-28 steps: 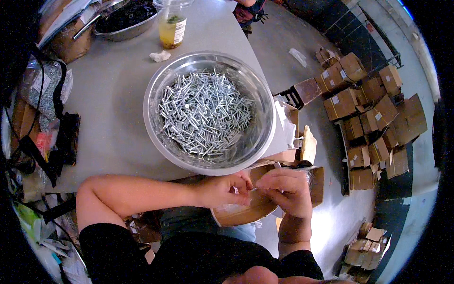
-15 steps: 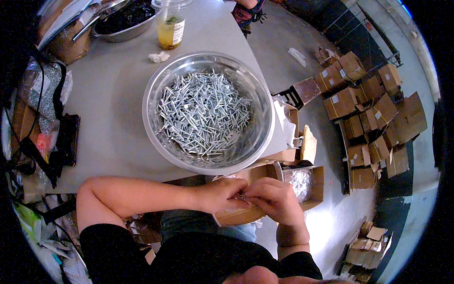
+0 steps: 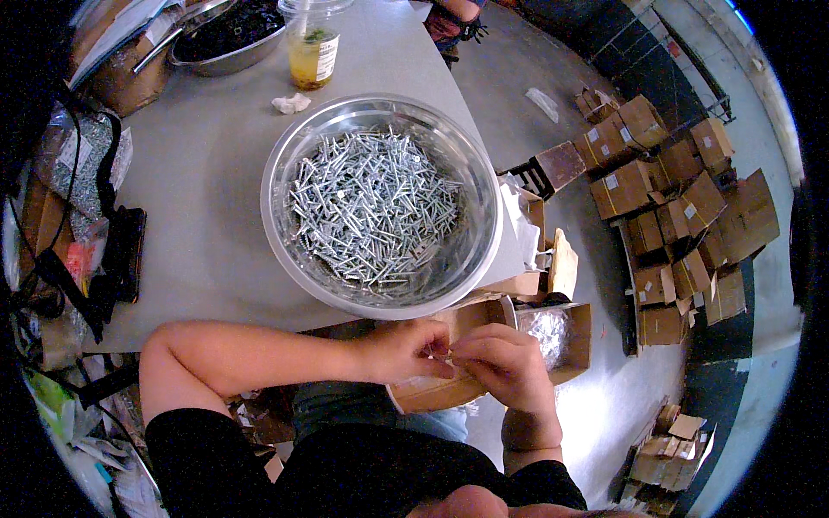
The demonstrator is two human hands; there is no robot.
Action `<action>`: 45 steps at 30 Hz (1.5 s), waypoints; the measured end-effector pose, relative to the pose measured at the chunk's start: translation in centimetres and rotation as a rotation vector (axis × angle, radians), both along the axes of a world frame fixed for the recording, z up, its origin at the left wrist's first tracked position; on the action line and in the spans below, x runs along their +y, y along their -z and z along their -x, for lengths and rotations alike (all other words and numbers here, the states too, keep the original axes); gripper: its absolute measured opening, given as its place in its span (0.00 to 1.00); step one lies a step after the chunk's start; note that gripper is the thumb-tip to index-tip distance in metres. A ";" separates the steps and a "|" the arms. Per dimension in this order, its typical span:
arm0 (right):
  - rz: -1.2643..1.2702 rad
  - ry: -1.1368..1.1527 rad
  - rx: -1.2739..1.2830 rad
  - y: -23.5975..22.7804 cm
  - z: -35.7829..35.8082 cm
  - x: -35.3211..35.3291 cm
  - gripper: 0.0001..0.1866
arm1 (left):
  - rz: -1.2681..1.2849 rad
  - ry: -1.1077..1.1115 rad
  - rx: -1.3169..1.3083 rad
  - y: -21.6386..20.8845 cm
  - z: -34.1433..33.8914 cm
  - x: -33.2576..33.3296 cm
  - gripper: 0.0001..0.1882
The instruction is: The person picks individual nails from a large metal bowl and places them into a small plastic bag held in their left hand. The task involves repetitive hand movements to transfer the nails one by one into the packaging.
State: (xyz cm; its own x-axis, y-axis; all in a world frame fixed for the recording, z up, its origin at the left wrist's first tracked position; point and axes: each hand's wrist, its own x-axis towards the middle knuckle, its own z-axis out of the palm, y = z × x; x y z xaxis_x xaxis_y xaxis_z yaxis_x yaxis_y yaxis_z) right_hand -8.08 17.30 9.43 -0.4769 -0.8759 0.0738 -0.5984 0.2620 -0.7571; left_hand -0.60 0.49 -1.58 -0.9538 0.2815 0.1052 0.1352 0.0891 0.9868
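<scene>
Below the near edge of the table, my left hand (image 3: pixel 399 352) and my right hand (image 3: pixel 505 363) meet fingertip to fingertip. Both are closed in a pinch on a small, shiny, clear-looking thing (image 3: pixel 443 356), mostly hidden by the fingers; its kind does not show. An open cardboard box (image 3: pixel 432 398) lies under the hands. Just beyond them, a large round metal bowl (image 3: pixel 275 246) stands at the table's edge, holding a heap of silver screws (image 3: pixel 376 207). Beside my right hand, another cardboard box contains clear plastic bags (image 3: pixel 549 335).
On the grey table (image 3: pixel 199 190) stand a drink cup (image 3: pixel 313 60), crumpled tissue (image 3: pixel 291 104) and a metal basin (image 3: pixel 229 60). Bagged hardware (image 3: pixel 91 177) crowds the left side. Stacked cartons (image 3: pixel 673 216) stand on the floor at right. Part of another person (image 3: pixel 453 22) shows at the top.
The fingers of my left hand have spread a little around the small thing, and my right fingertips have shifted slightly. The bowl and boxes have stayed put.
</scene>
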 end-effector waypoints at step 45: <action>-0.082 0.172 0.013 1.7 0.0 0.6 0.07 | 0.005 -0.188 0.221 -2.0 -0.1 -0.4 0.08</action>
State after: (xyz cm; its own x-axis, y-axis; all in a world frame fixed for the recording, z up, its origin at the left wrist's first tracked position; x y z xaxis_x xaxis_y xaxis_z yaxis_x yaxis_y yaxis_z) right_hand -8.07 17.88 7.68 -0.6193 -0.7851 0.0127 -0.5495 0.4218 -0.7212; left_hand -0.49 0.05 0.38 -0.9435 0.1027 0.3152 0.3273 0.1383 0.9347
